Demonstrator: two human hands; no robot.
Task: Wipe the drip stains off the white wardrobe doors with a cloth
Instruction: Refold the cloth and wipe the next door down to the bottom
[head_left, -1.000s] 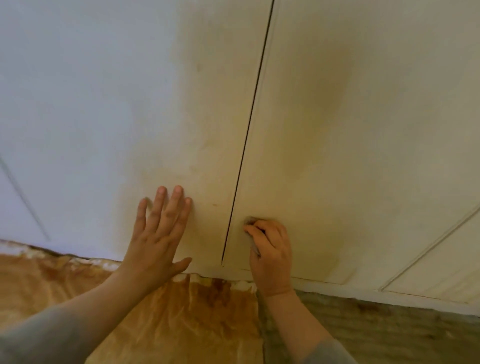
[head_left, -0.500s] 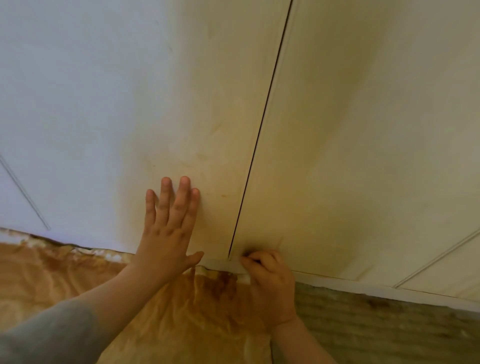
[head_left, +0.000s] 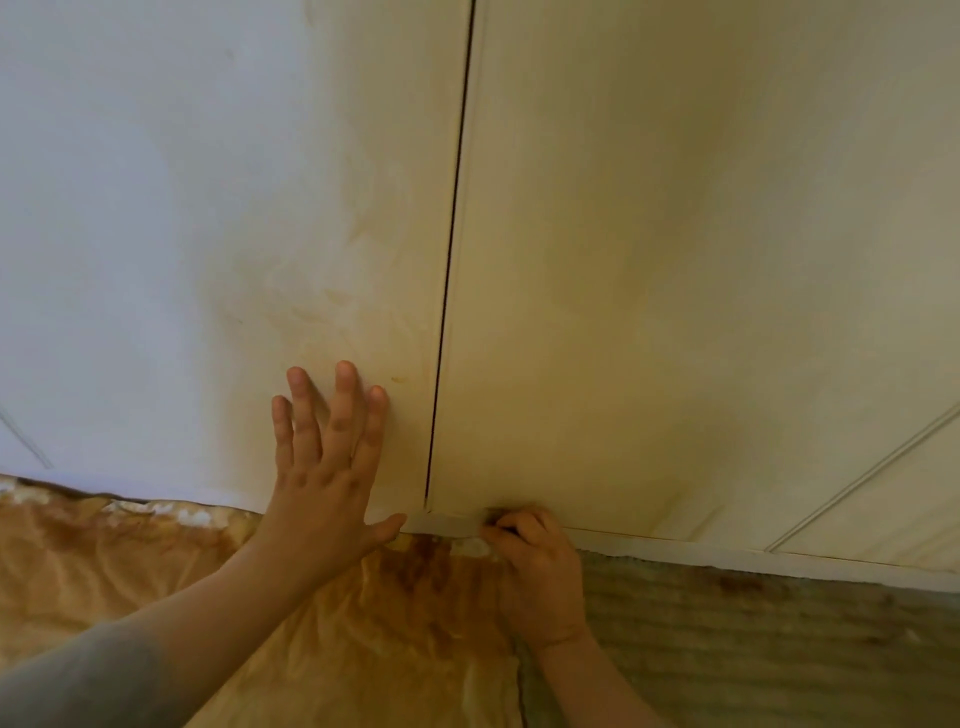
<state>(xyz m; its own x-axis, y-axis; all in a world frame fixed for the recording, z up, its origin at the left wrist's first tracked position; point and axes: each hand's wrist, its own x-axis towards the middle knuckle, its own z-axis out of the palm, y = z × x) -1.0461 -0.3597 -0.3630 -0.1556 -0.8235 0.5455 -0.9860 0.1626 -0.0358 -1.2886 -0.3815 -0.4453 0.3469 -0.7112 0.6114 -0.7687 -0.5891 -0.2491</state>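
Two white wardrobe doors fill the view, the left door (head_left: 218, 218) and the right door (head_left: 675, 270), split by a dark vertical gap. Faint yellowish smears (head_left: 337, 312) mark the left door near the gap. My left hand (head_left: 327, 467) lies flat on the left door with its fingers spread. My right hand (head_left: 535, 566) is curled at the bottom edge of the right door, beside the gap, gripping a small greyish cloth (head_left: 498, 514) that is almost wholly hidden under the fingers.
A crumpled, brown-stained sheet (head_left: 260, 613) covers the floor below the left door. Bare ribbed flooring (head_left: 753, 639) lies under the right door. A white plinth (head_left: 727, 558) runs along the wardrobe's base.
My right hand has slid down the right door from well above the base to its bottom edge. The left hand stays flat on the left door.
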